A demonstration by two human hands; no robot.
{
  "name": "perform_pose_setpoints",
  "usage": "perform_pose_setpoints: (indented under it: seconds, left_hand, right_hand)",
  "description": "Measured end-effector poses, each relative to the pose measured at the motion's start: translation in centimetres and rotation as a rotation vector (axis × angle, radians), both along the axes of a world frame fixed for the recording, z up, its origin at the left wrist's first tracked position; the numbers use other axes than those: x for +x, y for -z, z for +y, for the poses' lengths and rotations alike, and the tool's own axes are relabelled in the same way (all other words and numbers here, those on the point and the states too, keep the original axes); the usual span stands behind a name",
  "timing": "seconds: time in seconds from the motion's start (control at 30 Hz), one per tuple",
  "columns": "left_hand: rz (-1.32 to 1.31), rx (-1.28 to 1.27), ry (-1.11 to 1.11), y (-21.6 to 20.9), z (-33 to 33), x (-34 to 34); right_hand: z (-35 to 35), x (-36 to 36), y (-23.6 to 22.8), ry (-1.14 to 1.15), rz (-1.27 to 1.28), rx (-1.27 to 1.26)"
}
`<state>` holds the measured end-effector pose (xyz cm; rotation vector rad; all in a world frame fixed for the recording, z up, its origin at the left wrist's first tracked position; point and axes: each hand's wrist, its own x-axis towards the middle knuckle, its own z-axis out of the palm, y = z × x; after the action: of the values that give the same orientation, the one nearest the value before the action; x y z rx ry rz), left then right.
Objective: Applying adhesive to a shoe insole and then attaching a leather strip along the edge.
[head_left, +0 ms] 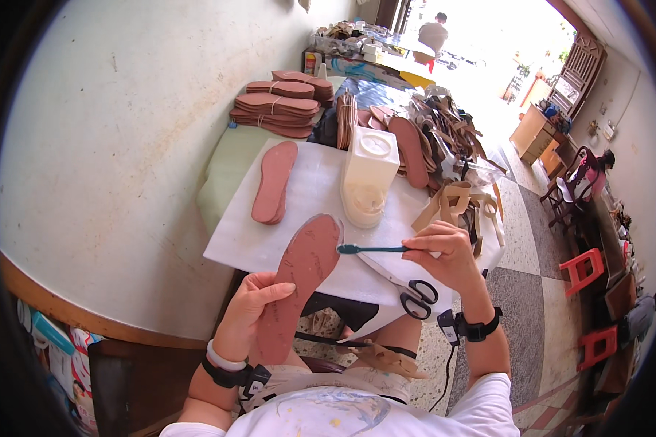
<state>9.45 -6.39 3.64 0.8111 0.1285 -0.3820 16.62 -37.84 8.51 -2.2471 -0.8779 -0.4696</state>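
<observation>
Sole [302,280] in left hand [251,309], toothbrush [372,249] in right hand [444,255].

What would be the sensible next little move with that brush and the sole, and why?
Probably bring the brush a touch left onto the sole. The right hand holds it with the bristles just at the sole's edge, not yet on the face, while the left hand props the sole tilted up.
</observation>
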Motion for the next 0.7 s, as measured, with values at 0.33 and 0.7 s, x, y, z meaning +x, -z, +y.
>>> perform_pose_setpoints:
  seconds: [0.33,0.7]
  left_hand:
    - [-0.031,0.028,0.027,0.4,0.0,0.4]
    - [-0.073,0.021,-0.064,1.3,-0.4,2.0]
  right_hand:
    - [-0.1,0.8,-0.6,0.131,0.026,0.068]
    - [3.0,-2.3,1.8,-0.015,0.009,0.062]
